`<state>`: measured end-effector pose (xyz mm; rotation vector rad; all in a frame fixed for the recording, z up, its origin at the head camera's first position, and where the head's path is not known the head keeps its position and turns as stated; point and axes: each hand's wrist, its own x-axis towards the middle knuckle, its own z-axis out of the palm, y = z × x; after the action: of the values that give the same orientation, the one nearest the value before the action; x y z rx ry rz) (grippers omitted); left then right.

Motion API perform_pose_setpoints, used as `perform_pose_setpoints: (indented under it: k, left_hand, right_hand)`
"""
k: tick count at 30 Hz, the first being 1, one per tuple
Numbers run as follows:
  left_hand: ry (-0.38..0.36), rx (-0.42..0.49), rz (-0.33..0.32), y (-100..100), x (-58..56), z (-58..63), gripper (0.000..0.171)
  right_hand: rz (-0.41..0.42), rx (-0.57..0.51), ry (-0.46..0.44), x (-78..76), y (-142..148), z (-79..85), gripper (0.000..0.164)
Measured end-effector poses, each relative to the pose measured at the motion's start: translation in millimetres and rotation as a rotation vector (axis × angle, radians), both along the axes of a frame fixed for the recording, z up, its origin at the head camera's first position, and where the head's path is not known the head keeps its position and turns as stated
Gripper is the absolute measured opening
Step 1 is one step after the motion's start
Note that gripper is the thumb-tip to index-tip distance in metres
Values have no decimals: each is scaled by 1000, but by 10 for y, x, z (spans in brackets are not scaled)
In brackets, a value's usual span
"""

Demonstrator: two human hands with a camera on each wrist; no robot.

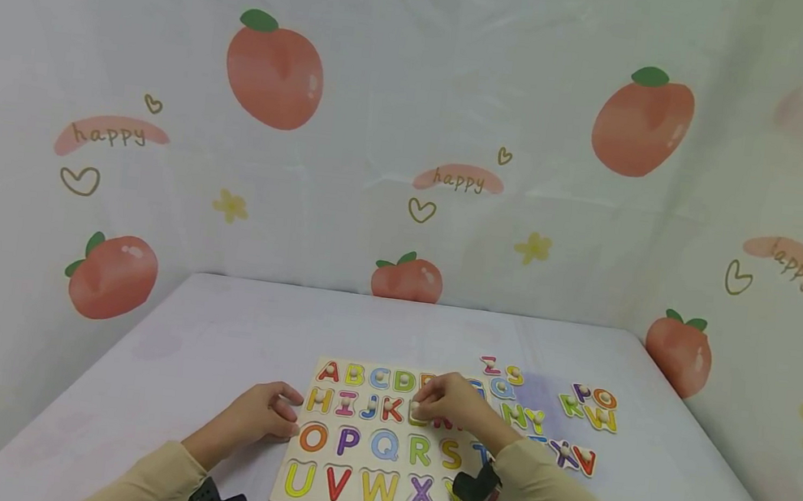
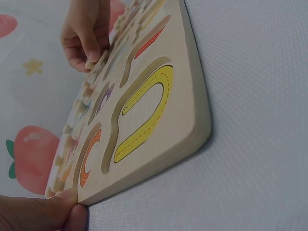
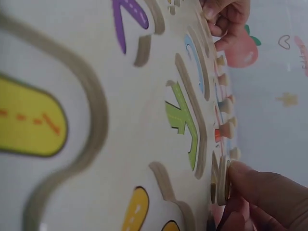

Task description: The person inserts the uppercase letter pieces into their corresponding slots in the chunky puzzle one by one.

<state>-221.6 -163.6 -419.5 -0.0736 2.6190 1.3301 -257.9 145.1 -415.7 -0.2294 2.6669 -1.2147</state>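
Over letter board [image 1: 404, 451], right fingers [image 1: 432, 391] downturned, pinching piece [image 3: 223, 183]

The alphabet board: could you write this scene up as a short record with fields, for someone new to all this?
Main object: pale wooden alphabet board
Left hand: the left hand touches the board's left edge
Right hand: the right hand pinches a letter piece at the second row; its letter is hard to read
Set in place: knobbed letters, including A to D and H to K
Unfilled: bottom-row slots, including U to X
Loose pieces: scattered letters right of the board
Backdrop: printed peaches
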Motion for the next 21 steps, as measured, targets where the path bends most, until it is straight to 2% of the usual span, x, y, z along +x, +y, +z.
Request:
perform_pose_setpoints:
  k: [8,21]
  left_hand:
    - [-2,2,6,6,-3,-6,42]
    - [-6,25,3,8,13,11,41]
  right_hand:
    - [6,-3,-27,-19,-25,-47,11]
    - [35,2,-35,19,-44,-21,9]
